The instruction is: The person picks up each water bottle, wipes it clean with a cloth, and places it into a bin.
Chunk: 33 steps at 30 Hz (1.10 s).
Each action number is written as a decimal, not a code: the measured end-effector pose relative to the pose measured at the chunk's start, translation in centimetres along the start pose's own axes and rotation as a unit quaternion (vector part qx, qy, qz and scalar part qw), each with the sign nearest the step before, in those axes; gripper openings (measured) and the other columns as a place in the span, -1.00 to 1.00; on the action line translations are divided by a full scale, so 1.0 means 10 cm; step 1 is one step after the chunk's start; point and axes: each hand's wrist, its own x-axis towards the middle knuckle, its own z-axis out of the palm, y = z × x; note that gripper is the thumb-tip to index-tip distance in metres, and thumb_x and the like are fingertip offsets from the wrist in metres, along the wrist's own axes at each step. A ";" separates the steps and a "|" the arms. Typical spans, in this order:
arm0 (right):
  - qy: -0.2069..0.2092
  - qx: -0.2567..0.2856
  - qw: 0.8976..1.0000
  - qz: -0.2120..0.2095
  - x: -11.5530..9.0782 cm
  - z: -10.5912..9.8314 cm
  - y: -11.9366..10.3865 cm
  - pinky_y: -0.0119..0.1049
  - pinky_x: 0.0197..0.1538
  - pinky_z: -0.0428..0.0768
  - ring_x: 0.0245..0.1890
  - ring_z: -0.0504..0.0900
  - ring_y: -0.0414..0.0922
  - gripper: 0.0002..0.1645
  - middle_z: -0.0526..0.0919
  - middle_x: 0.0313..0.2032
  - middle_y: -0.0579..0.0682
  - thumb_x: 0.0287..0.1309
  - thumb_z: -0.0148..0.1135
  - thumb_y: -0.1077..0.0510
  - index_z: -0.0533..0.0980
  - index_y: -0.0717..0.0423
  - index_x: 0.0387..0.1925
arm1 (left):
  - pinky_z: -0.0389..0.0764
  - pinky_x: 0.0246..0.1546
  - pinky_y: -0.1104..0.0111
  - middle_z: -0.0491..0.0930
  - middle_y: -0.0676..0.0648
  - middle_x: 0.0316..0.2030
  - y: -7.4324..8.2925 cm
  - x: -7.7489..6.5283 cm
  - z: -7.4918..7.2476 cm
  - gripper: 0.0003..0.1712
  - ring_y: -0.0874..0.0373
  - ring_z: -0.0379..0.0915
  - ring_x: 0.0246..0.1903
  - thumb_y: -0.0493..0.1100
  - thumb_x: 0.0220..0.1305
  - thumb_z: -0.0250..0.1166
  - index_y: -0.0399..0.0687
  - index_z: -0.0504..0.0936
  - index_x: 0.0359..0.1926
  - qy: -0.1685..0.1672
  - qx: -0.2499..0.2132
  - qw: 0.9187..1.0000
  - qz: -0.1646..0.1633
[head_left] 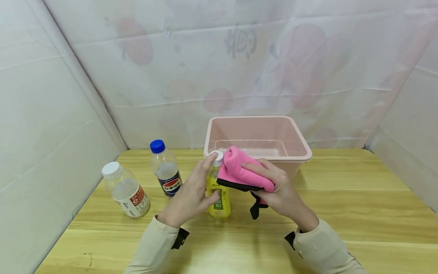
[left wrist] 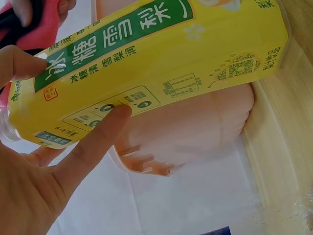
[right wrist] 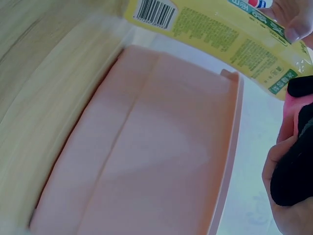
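A bottle of yellow drink [head_left: 220, 209] with a white cap stands upright on the table, in the middle of the head view. My left hand [head_left: 189, 198] holds it around its upper part, with the thumb on the label and a finger up by the cap. A folded pink cloth [head_left: 241, 171] with black edging is gripped in my right hand [head_left: 282, 190]. It lies against the bottle's neck and shoulder. In the left wrist view the yellow label [left wrist: 161, 63] fills the upper part; the right wrist view shows the cloth's black side [right wrist: 293, 171].
Behind the bottle stands a pink plastic bin [head_left: 297, 160], against the back curtain [head_left: 191, 76]. To the left are a clear bottle with a blue cap [head_left: 167, 171] and a wider one with a white cap [head_left: 128, 194]. All stand on a wood-grain table [head_left: 359, 213].
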 end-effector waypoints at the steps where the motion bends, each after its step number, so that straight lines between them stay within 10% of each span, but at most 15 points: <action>1: -0.005 -0.006 1.000 0.001 0.00 0.00 0.00 -0.46 -0.32 0.55 -0.23 0.51 -0.12 -0.15 0.62 -0.08 0.14 -0.20 0.35 0.68 0.63 0.07 0.18 | 0.53 -0.52 0.50 0.35 -0.23 0.05 0.00 0.00 0.00 0.14 0.20 0.26 -0.41 -0.42 0.09 0.41 -0.08 -0.12 0.54 0.001 0.000 1.000 0.000; 11: -0.133 -0.117 0.984 0.018 -0.07 -0.10 0.07 -0.48 -0.48 0.47 -0.46 0.40 -0.28 -0.37 0.52 -0.29 -0.10 -0.38 0.22 0.61 0.67 0.10 -0.16 | 0.55 -0.51 0.52 0.35 -0.24 0.06 -0.01 0.01 0.02 0.15 0.19 0.28 -0.39 -0.42 0.11 0.38 -0.07 -0.15 0.54 0.006 -0.005 1.000 0.007; 23: -0.385 -0.223 0.886 0.130 -0.23 0.04 0.12 -0.36 -0.46 0.45 -0.50 0.39 -0.26 -0.41 0.46 -0.39 -0.17 -0.29 0.26 0.53 0.69 -0.08 -0.21 | 0.59 -0.45 0.48 0.34 -0.28 0.11 0.00 0.01 0.02 0.14 0.16 0.32 -0.36 -0.42 0.11 0.38 -0.08 -0.16 0.54 0.000 -0.001 1.000 -0.007; 33: -0.384 -0.236 0.884 0.127 -0.23 0.05 0.11 -0.40 -0.53 0.39 -0.56 0.32 -0.27 -0.39 0.45 -0.43 -0.14 -0.31 0.23 0.57 0.71 -0.02 -0.20 | 0.56 -0.48 0.49 0.34 -0.26 0.09 0.01 0.01 0.01 0.15 0.16 0.28 -0.35 -0.42 0.11 0.40 -0.07 -0.15 0.54 -0.001 0.001 1.000 -0.009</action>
